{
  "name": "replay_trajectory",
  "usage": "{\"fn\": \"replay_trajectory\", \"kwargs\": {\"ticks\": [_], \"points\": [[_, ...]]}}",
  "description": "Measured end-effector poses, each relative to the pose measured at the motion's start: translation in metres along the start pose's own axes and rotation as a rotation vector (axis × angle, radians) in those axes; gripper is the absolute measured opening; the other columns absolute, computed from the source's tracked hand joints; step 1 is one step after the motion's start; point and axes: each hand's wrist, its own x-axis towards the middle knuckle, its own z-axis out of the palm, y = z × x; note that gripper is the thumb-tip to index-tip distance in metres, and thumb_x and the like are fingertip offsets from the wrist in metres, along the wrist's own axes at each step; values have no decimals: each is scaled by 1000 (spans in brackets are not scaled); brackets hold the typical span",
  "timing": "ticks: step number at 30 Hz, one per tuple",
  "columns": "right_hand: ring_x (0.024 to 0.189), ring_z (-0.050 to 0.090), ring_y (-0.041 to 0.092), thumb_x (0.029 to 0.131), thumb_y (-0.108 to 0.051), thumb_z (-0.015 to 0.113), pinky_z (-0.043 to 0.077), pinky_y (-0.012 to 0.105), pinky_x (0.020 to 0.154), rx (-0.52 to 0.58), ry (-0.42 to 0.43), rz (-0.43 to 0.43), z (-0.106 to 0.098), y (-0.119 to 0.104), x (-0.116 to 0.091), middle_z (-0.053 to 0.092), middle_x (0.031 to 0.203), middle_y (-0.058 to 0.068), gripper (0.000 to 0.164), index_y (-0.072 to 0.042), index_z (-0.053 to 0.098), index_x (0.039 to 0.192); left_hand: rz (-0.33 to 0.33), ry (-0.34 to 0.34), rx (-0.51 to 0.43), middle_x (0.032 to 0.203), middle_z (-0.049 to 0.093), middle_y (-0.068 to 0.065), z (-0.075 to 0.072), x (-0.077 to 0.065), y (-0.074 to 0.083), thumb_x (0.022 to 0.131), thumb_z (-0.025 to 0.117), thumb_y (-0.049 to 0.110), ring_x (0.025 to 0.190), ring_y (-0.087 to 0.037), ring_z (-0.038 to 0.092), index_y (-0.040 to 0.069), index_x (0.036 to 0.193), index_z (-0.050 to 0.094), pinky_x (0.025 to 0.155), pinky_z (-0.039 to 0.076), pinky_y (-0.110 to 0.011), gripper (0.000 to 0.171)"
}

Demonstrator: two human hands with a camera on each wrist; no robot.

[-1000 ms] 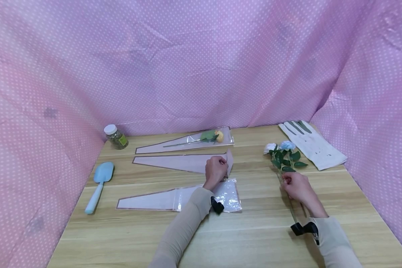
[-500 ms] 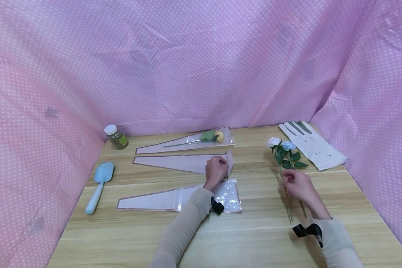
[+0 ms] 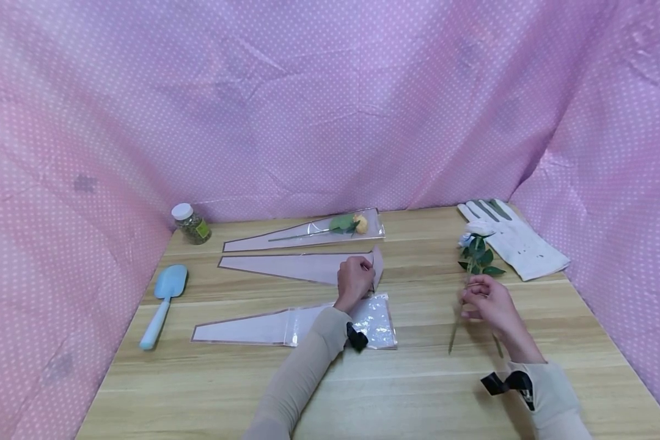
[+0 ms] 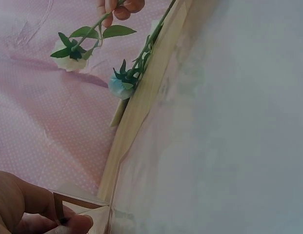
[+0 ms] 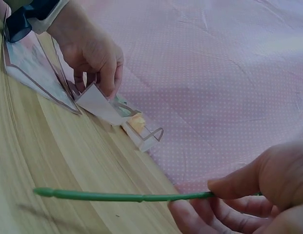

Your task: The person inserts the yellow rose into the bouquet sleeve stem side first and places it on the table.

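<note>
My left hand (image 3: 354,281) pinches the mouth edge of the middle tapered flower sleeve (image 3: 286,267); in the left wrist view the clear film lifts at the fingertips. On the right, my right hand (image 3: 492,308) holds the stem (image 5: 102,196) of a white artificial rose (image 4: 68,57) between thumb and fingers. That stem is above the tabletop, its shadow below it in the right wrist view. A blue rose (image 4: 120,88) with green leaves lies on the table just beyond, its stem passing partly behind the right hand.
Behind the middle sleeve lies another sleeve (image 3: 253,244) with a yellow rose (image 3: 360,224) inside. Several sleeves (image 3: 242,330) lie stacked in front. A glove (image 3: 528,247) is at back right; a lidded jar (image 3: 192,227) and a blue trowel (image 3: 170,282) stand left. Pink dotted cloth (image 3: 330,110) surrounds the table.
The right hand has lifted the white rose and swung its bloom to the right past the blue one, the stem's lower end turning left. The left hand stays on the sleeve.
</note>
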Motion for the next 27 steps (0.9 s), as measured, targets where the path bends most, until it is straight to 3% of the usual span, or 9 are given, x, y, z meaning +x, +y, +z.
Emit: {"fn": "replay_trajectory", "kwargs": {"ticks": [3,7,15,27], "points": [[72,65,2,96,3,58,60,26,61,120,7,1,0,2,0,61,82,-13,21,-7,47,111,0,-3,7,68,70,-1,1,0,0,82,71,10,61,-14,58,11,77,76,55,41,-25,7],[74,67,2,95,4,58,60,25,62,253,15,-29,1,4,-1,64,81,-12,24,-17,50,103,4,1,10,69,71,-1,1,0,-1,82,71,10,62,-14,59,11,77,76,56,41,-25,7],[77,69,4,95,10,53,61,26,64,443,37,-126,7,11,-2,65,80,-8,19,-6,48,104,4,2,14,68,71,0,1,0,-1,81,71,10,62,-14,58,12,77,76,57,41,-25,7],[80,72,8,96,9,52,61,27,73,594,64,-132,11,14,-1,66,82,-5,23,-12,48,101,5,5,18,68,71,-1,1,0,0,82,71,10,61,-13,58,11,76,75,57,42,-25,8]]}}
